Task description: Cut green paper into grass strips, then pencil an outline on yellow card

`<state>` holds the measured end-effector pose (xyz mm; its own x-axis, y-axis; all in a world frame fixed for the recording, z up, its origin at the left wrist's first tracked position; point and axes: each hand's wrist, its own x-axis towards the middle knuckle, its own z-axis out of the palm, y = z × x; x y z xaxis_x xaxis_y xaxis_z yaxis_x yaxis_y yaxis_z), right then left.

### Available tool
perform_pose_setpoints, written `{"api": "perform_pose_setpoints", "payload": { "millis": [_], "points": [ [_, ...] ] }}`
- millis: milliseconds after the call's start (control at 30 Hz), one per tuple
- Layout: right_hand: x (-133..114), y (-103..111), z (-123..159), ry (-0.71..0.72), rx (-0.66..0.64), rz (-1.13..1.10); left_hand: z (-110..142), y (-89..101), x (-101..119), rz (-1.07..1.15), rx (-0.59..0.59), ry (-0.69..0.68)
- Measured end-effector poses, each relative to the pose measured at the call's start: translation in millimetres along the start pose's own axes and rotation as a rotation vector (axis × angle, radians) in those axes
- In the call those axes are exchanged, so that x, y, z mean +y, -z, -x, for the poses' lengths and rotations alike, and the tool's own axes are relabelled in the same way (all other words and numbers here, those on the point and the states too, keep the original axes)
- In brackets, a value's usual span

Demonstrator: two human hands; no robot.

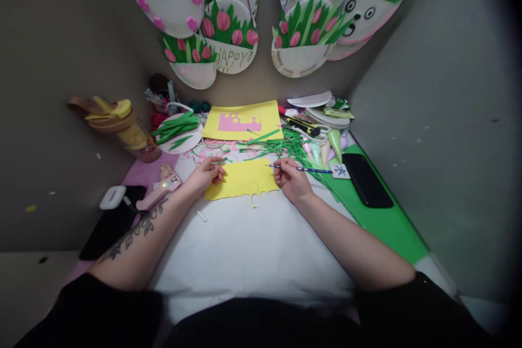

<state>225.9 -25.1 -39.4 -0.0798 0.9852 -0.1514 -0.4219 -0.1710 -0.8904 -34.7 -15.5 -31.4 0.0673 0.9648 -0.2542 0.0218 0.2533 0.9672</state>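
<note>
A yellow sheet of paper [238, 179] lies on the white surface in front of me, its near edge cut into uneven notches. A thin curled yellow offcut [255, 199] hangs at that edge. At the sheet's left side, my left hand [207, 175] is closed, with curled fingers on the paper's edge. My right hand [291, 178] pinches a dark blue pencil [314, 170], whose tip points left over the sheet's upper right corner. The right knuckles are close to the paper's right edge.
Behind lies another yellow sheet [207, 125] with a pink cut piece [234, 124]. Green paper strips [285, 144], scissors [322, 135] and a yellow-black cutter [302, 125] are near it. A black phone [367, 180] is right; a glue gun [157, 196] and cup [136, 138] are left.
</note>
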Motion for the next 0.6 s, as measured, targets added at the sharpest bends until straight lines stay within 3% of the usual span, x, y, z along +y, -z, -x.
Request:
{"api": "perform_pose_setpoints", "payload": {
  "millis": [300,600],
  "points": [
    [5.2,-0.7,-2.8,0.016,-0.037,0.026,0.8,9.2,14.8,0.18,-0.046,0.123],
    [17.7,-8.3,-1.2,0.171,-0.167,0.429,-0.2,9.7,11.7,0.221,-0.056,0.115]
  ]
}}
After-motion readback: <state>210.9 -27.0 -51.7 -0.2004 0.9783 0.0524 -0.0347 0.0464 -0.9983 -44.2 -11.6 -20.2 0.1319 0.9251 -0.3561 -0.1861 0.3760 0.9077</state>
